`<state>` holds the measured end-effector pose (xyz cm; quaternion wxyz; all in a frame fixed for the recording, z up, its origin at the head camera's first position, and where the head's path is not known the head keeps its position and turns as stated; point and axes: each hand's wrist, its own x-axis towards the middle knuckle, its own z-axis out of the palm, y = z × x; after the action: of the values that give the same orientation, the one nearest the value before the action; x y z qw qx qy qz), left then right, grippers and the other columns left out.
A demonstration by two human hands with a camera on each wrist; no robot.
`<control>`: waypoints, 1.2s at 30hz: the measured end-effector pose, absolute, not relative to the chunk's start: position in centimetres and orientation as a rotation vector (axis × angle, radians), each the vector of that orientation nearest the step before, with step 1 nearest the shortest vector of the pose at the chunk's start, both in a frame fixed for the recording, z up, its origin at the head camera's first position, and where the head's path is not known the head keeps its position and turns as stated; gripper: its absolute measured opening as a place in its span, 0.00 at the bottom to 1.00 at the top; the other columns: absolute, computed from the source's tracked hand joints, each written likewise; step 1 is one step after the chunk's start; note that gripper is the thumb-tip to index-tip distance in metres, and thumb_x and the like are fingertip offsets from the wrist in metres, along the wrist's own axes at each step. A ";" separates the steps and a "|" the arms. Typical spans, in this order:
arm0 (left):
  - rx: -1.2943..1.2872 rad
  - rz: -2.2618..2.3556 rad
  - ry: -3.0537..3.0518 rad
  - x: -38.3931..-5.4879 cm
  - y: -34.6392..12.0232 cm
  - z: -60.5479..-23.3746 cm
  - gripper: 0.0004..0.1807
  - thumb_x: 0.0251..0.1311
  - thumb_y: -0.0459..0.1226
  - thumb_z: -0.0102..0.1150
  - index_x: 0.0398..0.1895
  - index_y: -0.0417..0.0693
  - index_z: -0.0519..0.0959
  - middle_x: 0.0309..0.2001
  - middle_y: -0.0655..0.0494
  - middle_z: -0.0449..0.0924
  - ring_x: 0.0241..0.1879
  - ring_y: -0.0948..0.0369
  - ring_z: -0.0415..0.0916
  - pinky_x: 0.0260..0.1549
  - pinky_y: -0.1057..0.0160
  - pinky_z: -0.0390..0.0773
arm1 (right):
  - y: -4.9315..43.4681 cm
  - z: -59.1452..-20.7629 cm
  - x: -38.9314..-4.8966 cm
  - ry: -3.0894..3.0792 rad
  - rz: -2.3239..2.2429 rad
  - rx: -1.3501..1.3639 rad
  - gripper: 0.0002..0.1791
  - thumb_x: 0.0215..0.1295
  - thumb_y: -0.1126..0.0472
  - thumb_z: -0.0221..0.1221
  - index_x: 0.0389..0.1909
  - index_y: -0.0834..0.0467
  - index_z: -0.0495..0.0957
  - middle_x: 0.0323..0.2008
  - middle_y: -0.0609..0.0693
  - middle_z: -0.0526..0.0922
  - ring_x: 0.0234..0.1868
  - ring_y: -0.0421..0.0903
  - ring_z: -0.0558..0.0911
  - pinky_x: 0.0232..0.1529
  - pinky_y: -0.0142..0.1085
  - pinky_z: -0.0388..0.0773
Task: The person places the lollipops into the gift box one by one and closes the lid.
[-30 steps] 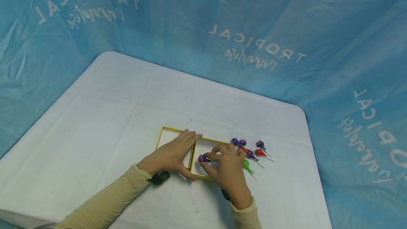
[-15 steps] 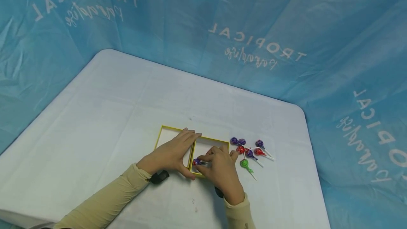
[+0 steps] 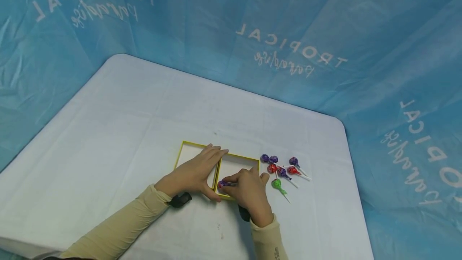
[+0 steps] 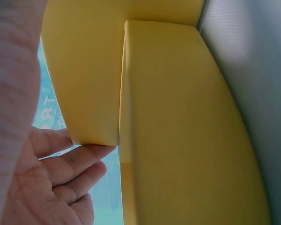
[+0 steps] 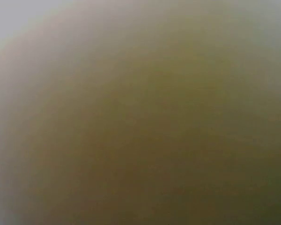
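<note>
Two shallow yellow-edged box halves with white insides lie side by side, a left half (image 3: pixel 178 156) and a right half (image 3: pixel 241 156). My left hand (image 3: pixel 195 173) spans them where they meet, thumb at the near edge and fingers at the far edge, holding them together. Its fingers (image 4: pixel 79 161) touch the end of a yellow wall (image 4: pixel 187 122) in the left wrist view. My right hand (image 3: pixel 249 191) pinches a purple-and-red wrapped lollipop (image 3: pixel 221 184) low inside the right half, its head near the left wall. Blur fills the right wrist view.
Several lollipops lie loose right of the box: purple (image 3: pixel 264 158), red (image 3: pixel 293 170) and green (image 3: pixel 276 184), their white sticks pointing rightward. A white cloth (image 3: pixel 144 103) covers the table. Blue printed curtains (image 3: pixel 216 19) hang around its far and side edges.
My right hand has moved left and down with the lollipop, bringing its head near the dividing walls. The left hand stays on the box. The green lollipop shows more fully.
</note>
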<state>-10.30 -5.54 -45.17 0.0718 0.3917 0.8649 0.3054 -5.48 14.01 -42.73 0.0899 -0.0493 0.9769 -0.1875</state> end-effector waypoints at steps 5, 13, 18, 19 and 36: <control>1.167 0.905 2.600 -10.2 -5.5 -45.3 0.71 0.34 0.63 0.80 0.78 0.39 0.53 0.74 0.35 0.58 0.75 0.36 0.51 0.72 0.43 0.61 | 13.9 -42.8 -5.4 2.892 -0.564 -0.123 0.11 0.48 0.42 0.76 0.32 0.39 0.92 0.38 0.42 0.89 0.38 0.49 0.73 0.41 0.52 0.56; 1.181 0.901 2.612 -10.0 -5.5 -45.2 0.70 0.34 0.62 0.81 0.78 0.39 0.54 0.73 0.35 0.59 0.75 0.37 0.52 0.72 0.44 0.61 | 14.1 -42.7 -5.3 2.895 -0.557 -0.136 0.14 0.50 0.43 0.75 0.37 0.42 0.92 0.39 0.44 0.88 0.39 0.49 0.73 0.44 0.55 0.56; 1.200 0.893 2.636 -10.1 -5.4 -45.3 0.70 0.33 0.62 0.81 0.77 0.39 0.54 0.73 0.37 0.60 0.75 0.40 0.53 0.74 0.46 0.59 | 14.4 -42.6 -5.2 2.933 -0.587 -0.158 0.16 0.52 0.43 0.74 0.40 0.44 0.91 0.36 0.44 0.87 0.42 0.50 0.75 0.51 0.62 0.56; 1.202 0.891 2.640 -10.1 -5.4 -45.4 0.71 0.33 0.62 0.81 0.77 0.39 0.54 0.73 0.37 0.60 0.76 0.41 0.53 0.74 0.47 0.58 | 14.5 -42.5 -5.1 2.949 -0.601 -0.160 0.16 0.52 0.43 0.74 0.41 0.44 0.91 0.36 0.43 0.87 0.43 0.50 0.76 0.52 0.63 0.55; 1.171 0.903 2.645 -10.0 -5.2 -45.5 0.70 0.34 0.62 0.81 0.77 0.39 0.54 0.73 0.36 0.60 0.75 0.39 0.53 0.73 0.46 0.59 | 18.6 -42.4 -4.5 3.051 -1.220 0.013 0.07 0.62 0.56 0.70 0.41 0.49 0.90 0.32 0.37 0.85 0.41 0.48 0.77 0.46 0.55 0.46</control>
<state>-10.04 -5.24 -45.46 0.0558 0.3858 0.8715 0.2976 -4.53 18.60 -42.45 -0.0719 0.0041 0.9261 -0.3704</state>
